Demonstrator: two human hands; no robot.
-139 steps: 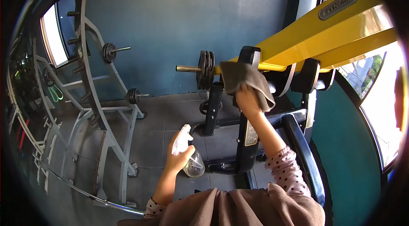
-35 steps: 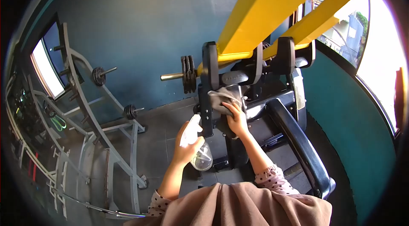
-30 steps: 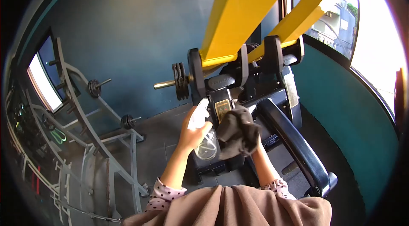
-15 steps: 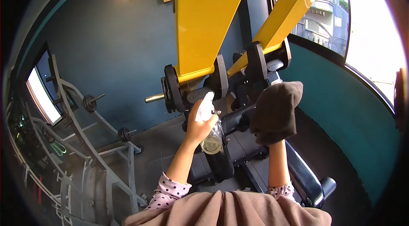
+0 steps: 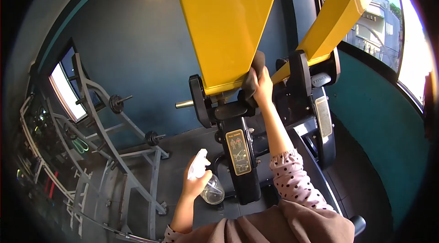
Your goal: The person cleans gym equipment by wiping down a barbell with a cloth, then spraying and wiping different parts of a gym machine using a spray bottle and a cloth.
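My left hand [image 5: 194, 185] is wrapped round the neck of a clear spray bottle [image 5: 213, 192] with a white trigger head, held low in front of me. Some liquid shows in the bottle's bottom. With my right arm stretched forward, my right hand [image 5: 264, 88] grips a dark cloth [image 5: 259, 61]. The cloth lies against the right side of the yellow beam [image 5: 231, 28] near its lower end, at the black pivot bracket [image 5: 199, 101]. Part of the bracket is hidden behind the cloth and hand. Below sits a black post bearing an instruction plate [image 5: 238, 152].
A second yellow arm [image 5: 340, 14] rises on the right beside the window [image 5: 375, 28]. At left stands a grey rack [image 5: 114, 151] with weight plates [image 5: 117, 103]. A metal peg [image 5: 184, 104] sticks out left of the bracket. A dark tiled floor [image 5: 183, 149] lies below.
My right hand has brought the cloth forward and left onto the beam's lower end. My left hand has lowered the spray bottle toward me and left. The view has shifted slightly.
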